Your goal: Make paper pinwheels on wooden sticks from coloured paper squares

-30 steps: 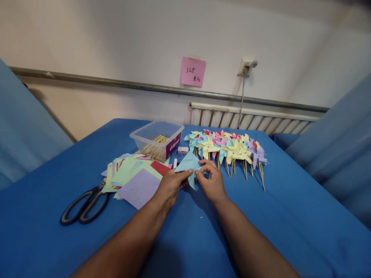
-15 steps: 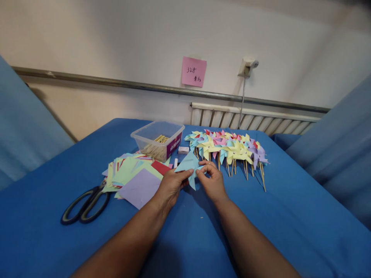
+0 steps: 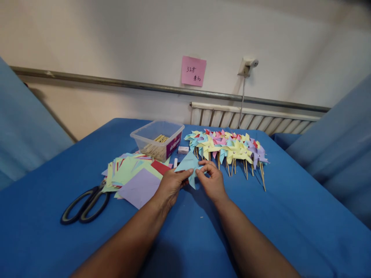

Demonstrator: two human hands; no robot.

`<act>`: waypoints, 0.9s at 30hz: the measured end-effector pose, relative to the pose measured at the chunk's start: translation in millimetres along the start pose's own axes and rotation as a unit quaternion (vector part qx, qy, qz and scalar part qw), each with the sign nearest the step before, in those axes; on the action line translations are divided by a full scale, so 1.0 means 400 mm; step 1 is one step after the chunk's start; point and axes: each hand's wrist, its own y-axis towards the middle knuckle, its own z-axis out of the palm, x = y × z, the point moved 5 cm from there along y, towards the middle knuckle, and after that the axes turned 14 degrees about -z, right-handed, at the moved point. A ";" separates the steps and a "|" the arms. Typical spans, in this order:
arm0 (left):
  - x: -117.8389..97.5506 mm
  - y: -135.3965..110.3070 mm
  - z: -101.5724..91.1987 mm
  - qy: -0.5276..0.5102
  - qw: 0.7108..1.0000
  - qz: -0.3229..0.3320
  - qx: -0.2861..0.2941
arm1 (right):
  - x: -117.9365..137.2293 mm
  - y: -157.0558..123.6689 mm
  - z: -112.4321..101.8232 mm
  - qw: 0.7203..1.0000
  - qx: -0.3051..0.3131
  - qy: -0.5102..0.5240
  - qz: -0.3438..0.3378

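Note:
Above the middle of the blue table, a light blue paper pinwheel (image 3: pixel 188 162), partly folded, is held between both hands. My left hand (image 3: pixel 171 184) is closed on its left side, thumb on top and fingers beneath. On the other side my right hand (image 3: pixel 212 180) pinches a folded-in tip of the paper near its centre. Fingertips cover part of the centre, so I cannot tell whether a pin is there. Left of my left hand lies a pile of coloured paper sheets (image 3: pixel 127 172) with a purple square (image 3: pixel 141 188) on top.
Black-handled scissors (image 3: pixel 87 204) lie at the left, blades under the paper. A clear plastic box (image 3: pixel 147 141) of wooden sticks stands behind the pile, with a small box (image 3: pixel 183 150) beside it. Finished pinwheels (image 3: pixel 232 148) on sticks lie bunched at the back right.

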 end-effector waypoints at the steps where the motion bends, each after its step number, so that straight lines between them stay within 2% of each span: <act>1: 0.000 0.000 0.000 0.000 1.000 -0.001 0.000 | 0.000 0.000 0.000 1.000 0.001 -0.001 0.000; 19: -0.005 -0.001 -0.003 0.016 0.999 0.016 -0.022 | 0.004 -0.001 0.006 1.000 0.014 0.020 0.006; 23: -0.015 -0.003 -0.008 0.038 0.999 0.022 -0.025 | -0.011 -0.002 0.001 0.989 -0.033 0.119 0.083; 25: -0.019 -0.006 -0.006 0.072 0.997 0.005 -0.009 | -0.020 -0.003 0.000 0.969 -0.053 0.198 0.140; 27: -0.021 -0.011 -0.001 0.113 0.993 -0.018 0.011 | -0.022 -0.004 0.009 0.941 -0.026 0.279 0.187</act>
